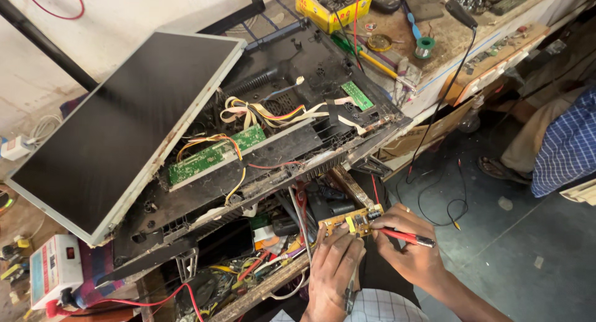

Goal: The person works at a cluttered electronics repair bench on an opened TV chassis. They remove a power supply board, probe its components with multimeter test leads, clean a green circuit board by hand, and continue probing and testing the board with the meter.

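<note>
Pale scuffed wall (pixel 124 12), cluttered wooden workbench (pixel 459 36), grey concrete floor (pixel 528 247) — daylight across all of it.

Both forearms bare, no sleeves at wrists; light checked cloth garment (pixel 379 306) at lap.

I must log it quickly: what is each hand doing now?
Left hand: closed on the small circuit board.
Right hand: closed on the red probe, tip at the board.

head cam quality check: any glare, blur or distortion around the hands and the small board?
Head view: even daylight, no hard glare; the lifted screen panel is matte dark. The small circuit board, left hand and right hand with the red probe are fairly sharp. Wide-angle tilt skews the workbench; shelf clutter sits in shadow.
</note>
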